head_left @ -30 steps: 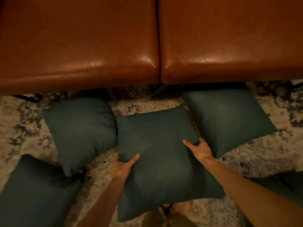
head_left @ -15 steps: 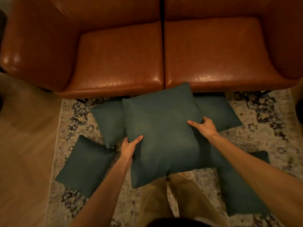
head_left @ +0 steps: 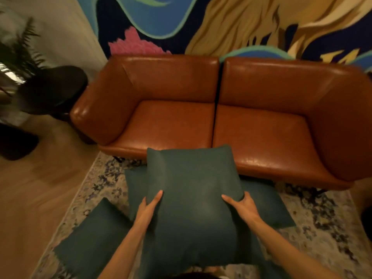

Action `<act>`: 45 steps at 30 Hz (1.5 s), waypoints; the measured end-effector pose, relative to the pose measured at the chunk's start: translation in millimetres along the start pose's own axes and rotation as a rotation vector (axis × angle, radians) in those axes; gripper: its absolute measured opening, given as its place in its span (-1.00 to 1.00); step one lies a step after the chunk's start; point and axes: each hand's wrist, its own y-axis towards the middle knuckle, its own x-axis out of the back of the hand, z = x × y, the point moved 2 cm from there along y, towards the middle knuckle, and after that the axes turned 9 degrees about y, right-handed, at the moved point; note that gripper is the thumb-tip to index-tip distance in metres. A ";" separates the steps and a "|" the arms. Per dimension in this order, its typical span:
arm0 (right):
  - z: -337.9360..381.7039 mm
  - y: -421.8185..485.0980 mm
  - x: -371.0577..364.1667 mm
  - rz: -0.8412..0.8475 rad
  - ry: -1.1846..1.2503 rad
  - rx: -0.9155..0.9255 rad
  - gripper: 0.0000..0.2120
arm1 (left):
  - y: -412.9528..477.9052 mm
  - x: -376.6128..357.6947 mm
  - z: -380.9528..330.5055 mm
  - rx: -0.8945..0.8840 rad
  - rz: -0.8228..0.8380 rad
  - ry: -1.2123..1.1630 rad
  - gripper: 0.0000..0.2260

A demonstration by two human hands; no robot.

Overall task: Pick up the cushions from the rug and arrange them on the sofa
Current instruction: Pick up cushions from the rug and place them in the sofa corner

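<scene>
Between left hand (head_left: 149,206) and right hand (head_left: 243,206), a gripped cushion (head_left: 193,190).

Teal cushions (head_left: 193,198), a glossy rust-brown sofa (head_left: 261,133), a pale rug (head_left: 322,228) with dark blue mottling.

Both hands, left hand (head_left: 150,208) and right hand (head_left: 242,206), are gripping a teal cushion (head_left: 193,198) above the rug (head_left: 322,228), facing the leather sofa (head_left: 261,133).

Colourful mural wall (head_left: 231,23), wooden floor (head_left: 36,194), potted plant (head_left: 18,49)
</scene>
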 end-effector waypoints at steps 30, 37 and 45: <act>228.6 81.7 -256.4 0.235 0.037 0.358 0.08 | 160.1 142.3 -196.2 -0.496 -0.292 0.237 -0.36; 310.8 114.9 -312.2 0.201 -0.065 0.590 0.01 | 179.3 162.9 -239.0 -0.657 -0.348 0.450 -0.32; 396.3 193.5 -343.9 0.211 -0.021 0.515 0.00 | 226.4 160.6 -282.8 -0.759 -0.342 0.538 -0.31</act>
